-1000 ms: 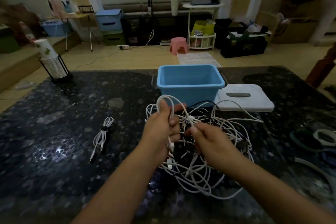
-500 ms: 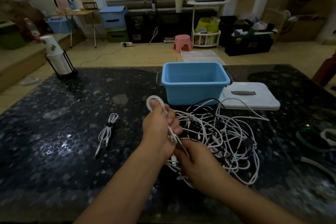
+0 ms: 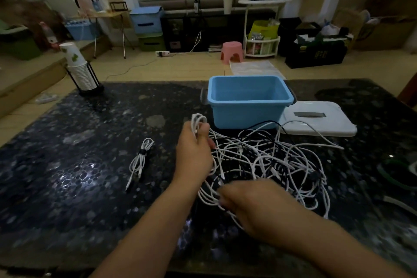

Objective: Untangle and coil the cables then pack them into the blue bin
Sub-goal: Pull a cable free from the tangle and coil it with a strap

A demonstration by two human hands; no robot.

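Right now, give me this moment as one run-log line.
left hand: grips white cable loops | right hand: blurred, in cable tangle | blue bin: empty | tied cable: on table

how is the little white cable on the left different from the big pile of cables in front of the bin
The small cable is coiled and bound by a dark tie; the pile is loose and tangled. The small cable lies untouched; both hands work the pile. Both rest on the dark table.

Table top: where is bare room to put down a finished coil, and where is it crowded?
Bare table lies left of the tied white cable, and between it and the cup holder. A smaller patch lies left of the blue bin. Crowded: the cable tangle in front of the bin, where the left hand and right hand work, and the white lid.
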